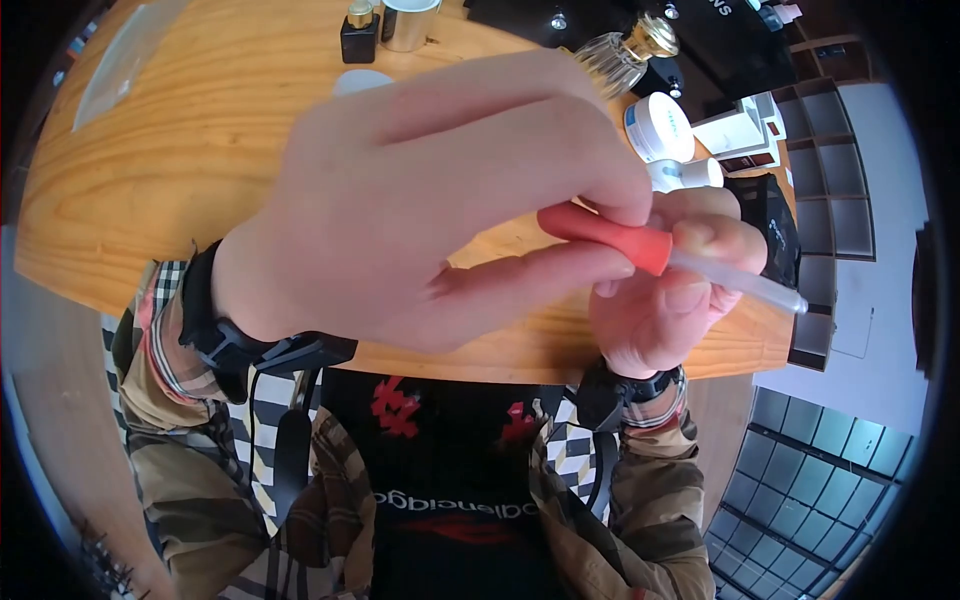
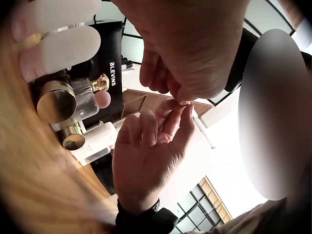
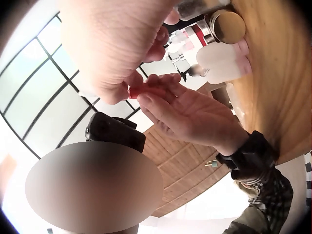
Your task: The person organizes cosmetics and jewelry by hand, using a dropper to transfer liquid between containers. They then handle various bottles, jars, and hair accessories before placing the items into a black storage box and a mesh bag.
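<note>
Between the two hands, above the front of the table, is a dropper with a red rubber bulb (image 1: 612,238) and a translucent tube (image 1: 745,278). My left hand (image 1: 390,205) pinches the bulb between thumb and forefinger. The right hand (image 1: 690,255) grips the tube just below the bulb's collar, and the tip sticks out to the right. In the right wrist view the red bulb (image 3: 146,90) shows between the fingertips of both hands. Fingers hide the dropper in the left wrist view.
Behind the hands on the wooden table (image 1: 180,150) stand a black bottle with a gold top (image 1: 359,38), a glass perfume bottle (image 1: 612,62), a white jar (image 1: 660,127) and white boxes (image 1: 735,132). A clear plastic sheet (image 1: 115,75) lies at the far left.
</note>
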Available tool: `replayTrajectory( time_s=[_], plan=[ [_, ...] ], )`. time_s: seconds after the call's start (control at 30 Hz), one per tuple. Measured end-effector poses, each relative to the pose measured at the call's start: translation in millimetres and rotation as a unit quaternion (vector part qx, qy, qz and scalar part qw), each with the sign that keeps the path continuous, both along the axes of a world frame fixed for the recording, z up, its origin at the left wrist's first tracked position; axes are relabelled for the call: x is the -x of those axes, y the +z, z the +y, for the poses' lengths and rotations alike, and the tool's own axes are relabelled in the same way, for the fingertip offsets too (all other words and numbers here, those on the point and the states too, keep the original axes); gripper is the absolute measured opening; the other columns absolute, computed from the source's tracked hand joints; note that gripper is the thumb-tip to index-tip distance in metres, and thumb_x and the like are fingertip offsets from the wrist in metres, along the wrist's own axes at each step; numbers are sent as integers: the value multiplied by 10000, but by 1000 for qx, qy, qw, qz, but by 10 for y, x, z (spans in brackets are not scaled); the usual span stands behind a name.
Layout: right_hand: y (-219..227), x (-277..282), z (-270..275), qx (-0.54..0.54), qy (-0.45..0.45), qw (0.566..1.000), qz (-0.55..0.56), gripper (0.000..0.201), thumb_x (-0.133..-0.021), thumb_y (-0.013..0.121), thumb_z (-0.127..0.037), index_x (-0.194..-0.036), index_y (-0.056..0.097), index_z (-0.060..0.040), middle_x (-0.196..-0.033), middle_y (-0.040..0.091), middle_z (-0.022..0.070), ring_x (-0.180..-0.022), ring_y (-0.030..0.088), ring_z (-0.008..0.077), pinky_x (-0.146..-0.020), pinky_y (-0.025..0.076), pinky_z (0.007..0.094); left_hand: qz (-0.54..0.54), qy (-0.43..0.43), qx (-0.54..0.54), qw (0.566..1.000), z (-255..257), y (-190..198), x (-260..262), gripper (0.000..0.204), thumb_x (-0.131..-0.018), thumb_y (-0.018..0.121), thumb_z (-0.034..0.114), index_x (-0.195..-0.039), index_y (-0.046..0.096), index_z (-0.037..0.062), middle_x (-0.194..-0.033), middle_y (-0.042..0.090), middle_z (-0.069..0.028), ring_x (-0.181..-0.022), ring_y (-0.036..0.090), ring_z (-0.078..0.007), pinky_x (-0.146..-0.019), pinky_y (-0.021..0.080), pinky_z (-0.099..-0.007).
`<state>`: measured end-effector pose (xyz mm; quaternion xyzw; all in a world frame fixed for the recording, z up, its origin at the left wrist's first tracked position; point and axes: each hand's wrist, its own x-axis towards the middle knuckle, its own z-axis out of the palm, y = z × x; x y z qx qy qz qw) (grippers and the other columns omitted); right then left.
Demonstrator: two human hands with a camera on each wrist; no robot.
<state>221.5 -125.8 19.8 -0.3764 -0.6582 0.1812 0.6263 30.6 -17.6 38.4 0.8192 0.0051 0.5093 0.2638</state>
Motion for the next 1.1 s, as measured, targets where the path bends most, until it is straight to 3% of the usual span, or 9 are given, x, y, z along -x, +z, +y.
replayTrajectory(
  time_s=[0.23, 0.43, 0.63, 0.73, 0.83, 0.9, 1.1],
  plan=[
    [-21, 25, 11, 18, -7, 1000, -7, 315, -996, 692, -281, -1164, 526, -72, -1042, 551, 117, -672, 581, 152, -555, 482, 261, 4, -4, -4, 1000, -1, 6, 18, 333, -743, 888, 20, -1017, 699, 6, -941, 705, -141, -812, 688, -236, -691, 547, -313],
    [-28, -6, 73, -40, -7, 999, -2, 344, -985, 695, -309, -1173, 525, -78, -1034, 545, 110, -659, 570, 151, -600, 491, 293, 3, -20, -18, 1000, 26, 47, 24, 283, -774, 849, -7, -1007, 688, -17, -932, 703, -152, -785, 676, -233, -676, 541, -302],
    [19, -2, -16, 2, 17, 1000, 25, 341, -977, 704, -308, -1154, 530, -74, -1030, 548, 107, -661, 582, 166, -627, 508, 302, -13, -30, -13, 999, 19, 17, 13, 314, -746, 853, -34, -1016, 692, -18, -918, 698, -141, -767, 667, -224, -664, 530, -294],
    [26, 10, -5, 33, 15, 999, 41, 348, -972, 712, -314, -1147, 532, -73, -1024, 561, 112, -661, 589, 161, -604, 510, 305, -12, -26, -34, 999, 65, 26, 20, 337, -732, 858, -39, -1025, 692, -14, -912, 695, -136, -768, 669, -226, -668, 527, -293],
    [-9, 19, 13, -6, 4, 1000, 14, 317, -974, 712, -278, -1139, 540, -69, -1013, 581, 123, -643, 585, 157, -545, 489, 287, -11, -42, -48, 998, 68, 20, 28, 355, -723, 866, -31, -1031, 690, -17, -896, 692, -133, -771, 672, -231, -665, 523, -297],
    [11, 20, 5, 17, 7, 1000, 24, 368, -963, 723, -290, -1163, 535, -45, -1023, 590, 127, -639, 586, 155, -558, 490, 282, -14, -16, -70, 997, 72, 17, 22, 363, -724, 869, -8, -1037, 685, -25, -890, 694, -137, -776, 674, -240, -663, 519, -315],
    [55, 83, 7, 83, 23, 995, 58, 523, -932, 757, -328, -1235, 521, 27, -1053, 619, 137, -626, 588, 148, -596, 495, 268, 56, -49, -75, 994, 159, 75, 126, 305, -768, 808, -12, -1045, 681, -40, -921, 707, -156, -773, 665, -218, -648, 493, -291]
  ],
)
